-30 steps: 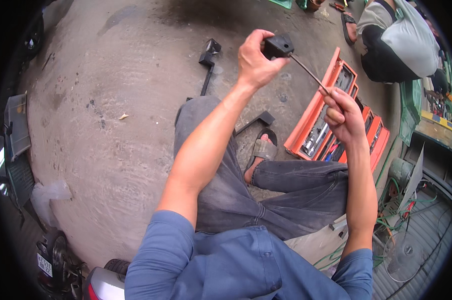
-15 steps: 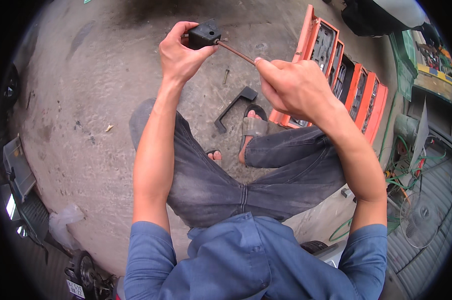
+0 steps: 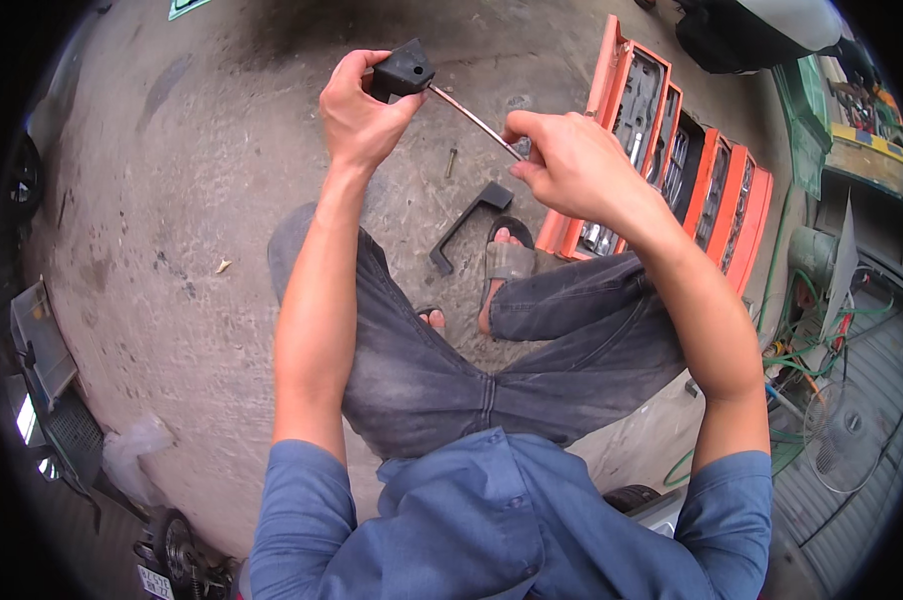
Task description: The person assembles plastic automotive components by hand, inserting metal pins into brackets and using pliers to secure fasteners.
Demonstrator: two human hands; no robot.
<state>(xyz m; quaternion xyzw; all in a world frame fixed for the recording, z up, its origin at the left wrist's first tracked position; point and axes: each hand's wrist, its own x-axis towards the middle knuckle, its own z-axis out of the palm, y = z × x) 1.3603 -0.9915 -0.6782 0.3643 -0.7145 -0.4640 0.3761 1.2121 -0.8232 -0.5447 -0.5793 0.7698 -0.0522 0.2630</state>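
A black block-shaped part [image 3: 408,68] with a round hole in its face is held up by my left hand [image 3: 367,120], the thumb on its underside and fingers on its left. A long thin metal rod [image 3: 472,118] meets the block's lower right corner. Its other end goes in among the curled fingers of my right hand [image 3: 577,165], where any handle is hidden. On the ground below, a bolt [image 3: 452,163] lies on its own. A black bracket-like handle [image 3: 467,225] rests beside my sandalled foot [image 3: 507,255].
A red cantilever toolbox [image 3: 707,180] stands open on the right, its trays full of sockets and wrenches. Green hoses [image 3: 802,350] and a fan [image 3: 840,440] are at the far right. Motorcycle parts [image 3: 57,420] line the left, near a plastic bag [image 3: 137,450].
My right hand has changed its hold on the rod, from a closed fist to a looser finger grip lower down. The block has shifted only slightly.
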